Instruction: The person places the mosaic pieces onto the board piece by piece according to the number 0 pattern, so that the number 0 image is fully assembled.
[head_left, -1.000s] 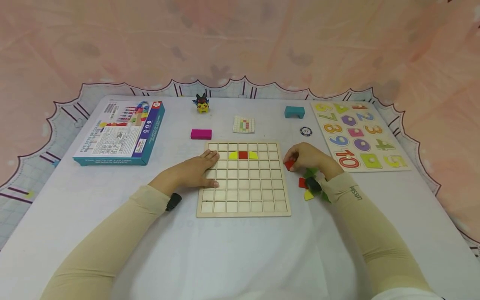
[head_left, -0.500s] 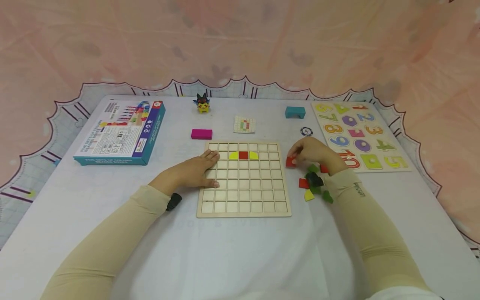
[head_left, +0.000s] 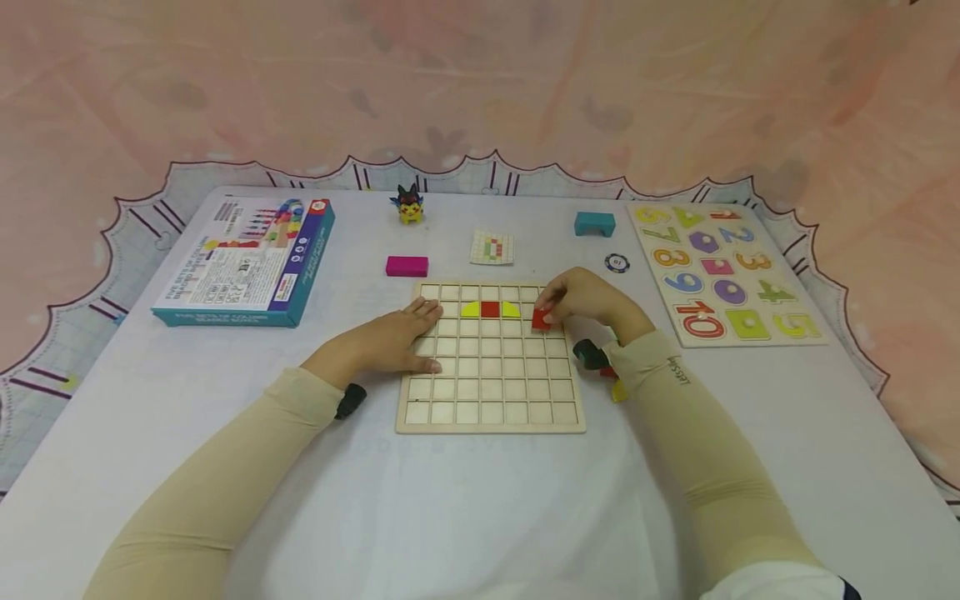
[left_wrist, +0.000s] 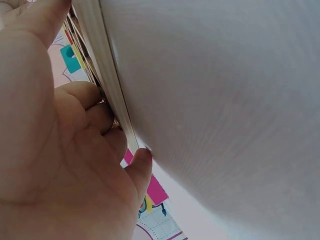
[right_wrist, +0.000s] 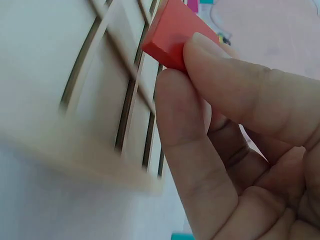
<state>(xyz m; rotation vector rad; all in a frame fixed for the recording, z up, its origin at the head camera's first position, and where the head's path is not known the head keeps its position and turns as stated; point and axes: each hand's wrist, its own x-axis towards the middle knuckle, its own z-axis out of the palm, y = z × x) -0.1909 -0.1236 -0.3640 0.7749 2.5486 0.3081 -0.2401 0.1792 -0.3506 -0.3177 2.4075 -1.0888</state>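
I pinched the small red wooden tile [head_left: 541,319] between the thumb and fingers [right_wrist: 200,125] of my right hand [head_left: 581,302], over the upper right squares of the pale wooden grid board [head_left: 491,412]. My left hand [head_left: 390,340] lay flat, fingers spread, on the board's left edge, probably to steady it. Most squares lay bare; white tabletop [head_left: 480,500] ringed the board.

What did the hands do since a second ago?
The right hand, pinching a red piece, carried it left from the loose pieces beside the grid board to over the board's upper right squares. The left hand stayed flat on the board's left edge; the yellow and red pieces stayed put.
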